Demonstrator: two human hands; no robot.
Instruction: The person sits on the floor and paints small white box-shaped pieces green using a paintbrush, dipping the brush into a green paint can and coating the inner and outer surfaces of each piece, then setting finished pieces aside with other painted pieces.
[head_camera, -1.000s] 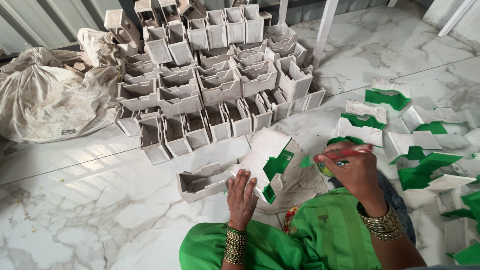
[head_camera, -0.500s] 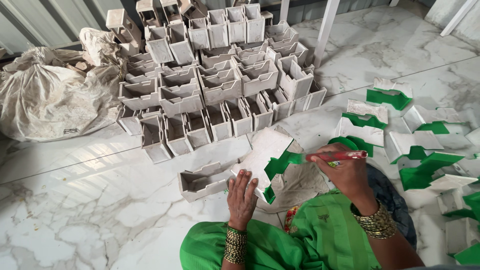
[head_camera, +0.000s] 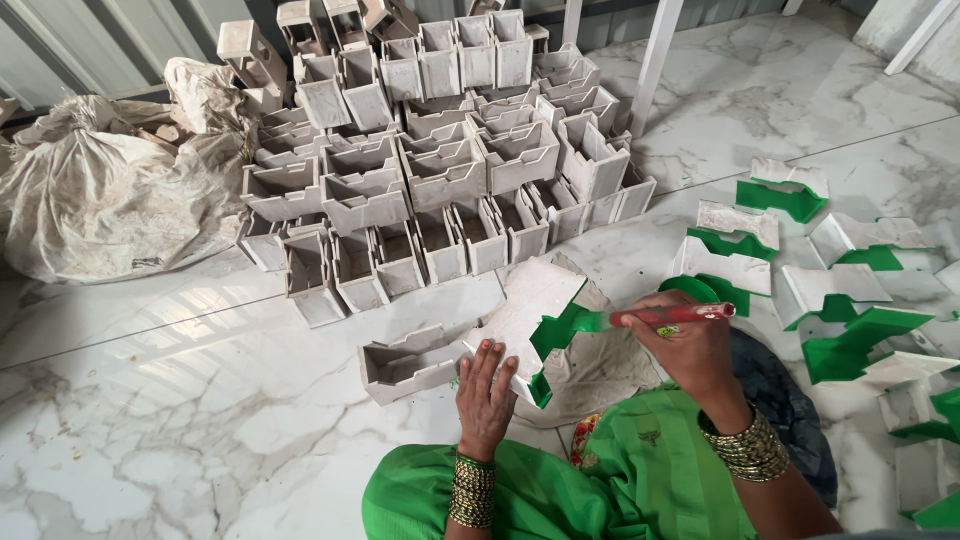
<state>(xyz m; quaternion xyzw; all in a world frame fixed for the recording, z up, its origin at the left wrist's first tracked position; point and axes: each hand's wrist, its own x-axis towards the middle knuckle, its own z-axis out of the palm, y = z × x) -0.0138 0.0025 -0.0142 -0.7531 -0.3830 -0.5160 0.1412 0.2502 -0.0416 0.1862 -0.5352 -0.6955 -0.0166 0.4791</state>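
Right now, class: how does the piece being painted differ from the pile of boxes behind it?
The piece being painted has green edges; the pile of boxes is bare grey-white. The piece lies tilted under the left hand; the pile stands stacked, untouched. The right hand holds a brush to the piece only. Both look like the same moulded material.

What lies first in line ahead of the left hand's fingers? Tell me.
The left hand lies flat, fingers pointing up the picture. Straight ahead they would first meet the pale clay piece with the green-painted edge they already touch; past it, probably the rows of unpainted grey clay boxes.
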